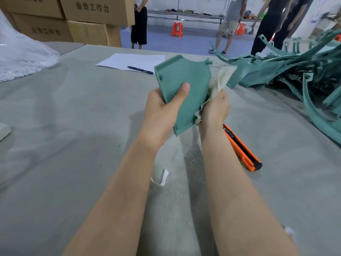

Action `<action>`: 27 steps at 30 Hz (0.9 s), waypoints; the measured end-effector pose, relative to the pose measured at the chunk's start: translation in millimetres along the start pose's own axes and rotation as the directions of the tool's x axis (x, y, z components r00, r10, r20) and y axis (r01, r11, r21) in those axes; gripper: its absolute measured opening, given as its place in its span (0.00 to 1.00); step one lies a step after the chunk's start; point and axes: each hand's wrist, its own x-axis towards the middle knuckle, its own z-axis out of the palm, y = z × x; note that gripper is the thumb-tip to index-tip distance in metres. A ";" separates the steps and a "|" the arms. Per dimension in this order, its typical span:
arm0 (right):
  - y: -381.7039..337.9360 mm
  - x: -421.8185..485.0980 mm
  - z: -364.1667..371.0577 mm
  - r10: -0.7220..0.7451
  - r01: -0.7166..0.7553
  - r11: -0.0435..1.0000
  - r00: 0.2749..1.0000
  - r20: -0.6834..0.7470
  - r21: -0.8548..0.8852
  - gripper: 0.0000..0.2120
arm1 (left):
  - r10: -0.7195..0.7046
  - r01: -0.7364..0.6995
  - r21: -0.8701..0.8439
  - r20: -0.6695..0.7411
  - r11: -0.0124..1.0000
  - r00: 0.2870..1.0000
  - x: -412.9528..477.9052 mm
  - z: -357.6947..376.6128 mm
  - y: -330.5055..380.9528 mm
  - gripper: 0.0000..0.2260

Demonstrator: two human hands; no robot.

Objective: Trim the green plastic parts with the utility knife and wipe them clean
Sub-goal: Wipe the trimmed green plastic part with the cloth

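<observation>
We held the flat green plastic panel up off the grey felt-covered desk at the centre of the frame. Its ribbed inner face was turned toward us and its long axis ran from the lower corner near our wrists up and away to the top edge, leaning slightly left.

Our left hand gripped the panel's left edge, with the thumb pressed flat on the face and the fingers curled behind it. Our right hand sat against the panel's right edge, closed around a crumpled cream cloth rag. The rag bunched out above the fist and touched the panel's right side. We could not tell how much of it reached behind the panel.

So the panel lay between the two hands, and the rag hand was the nearer one for a wipe along that right edge. We judged the wiping step was in hand.

The orange utility knife with a black slider lay on the desk just below and right of our right wrist, untouched. The tangled pile of green plastic parts filled the right of the frame, well apart from both hands.
</observation>
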 end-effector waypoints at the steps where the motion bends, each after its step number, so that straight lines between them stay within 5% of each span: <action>1: 2.2 0.5 -0.8 0.017 -0.020 0.998 0.999 0.044 0.058 0.14 | -0.008 0.008 -0.028 -0.015 1.000 1.000 0.6 -1.8 1.4 0.05; 4: 6.8 1.5 -4.9 0.142 -0.169 0.964 0.979 0.143 0.204 0.15 | -0.056 0.048 -0.108 -0.073 0.993 0.996 3.4 -10.0 4.7 0.05; 8: 22.8 13.5 -8.9 0.077 -0.077 0.997 0.997 -0.028 0.002 0.21 | -0.109 0.105 -0.084 -0.052 0.991 0.993 4.7 -15.6 5.9 0.06; 11: 23.6 14.0 -8.9 0.036 -0.043 0.990 0.998 -0.051 -0.131 0.13 | -0.100 0.098 -0.035 -0.052 0.995 0.994 5.4 -17.1 6.2 0.05; 12: 22.4 12.1 -8.6 0.045 -0.048 0.987 0.999 -0.024 -0.153 0.10 | -0.090 0.089 -0.013 -0.070 0.996 0.993 6.0 -17.9 5.8 0.04; 16: 19.9 -0.7 -3.0 0.038 -0.022 0.996 0.980 0.194 -0.085 0.22 | -0.061 0.061 -0.003 -0.099 0.998 0.993 7.6 -20.1 4.1 0.05; 18: 14.9 0.3 -6.1 0.067 -0.071 0.997 0.983 0.172 0.014 0.09 | -0.050 0.050 -0.085 -0.006 0.995 0.999 6.1 -26.2 7.2 0.06; 21: 5.4 16.1 -21.5 0.168 -0.189 0.964 0.978 0.123 0.185 0.10 | -0.006 0.041 -0.172 0.201 0.984 0.980 1.3 -33.2 16.9 0.08; 27: 14.7 34.5 -35.5 0.279 -0.282 0.959 0.958 0.060 0.037 0.03 | -0.012 0.025 -0.046 0.255 0.999 0.967 -7.7 -39.7 33.1 0.09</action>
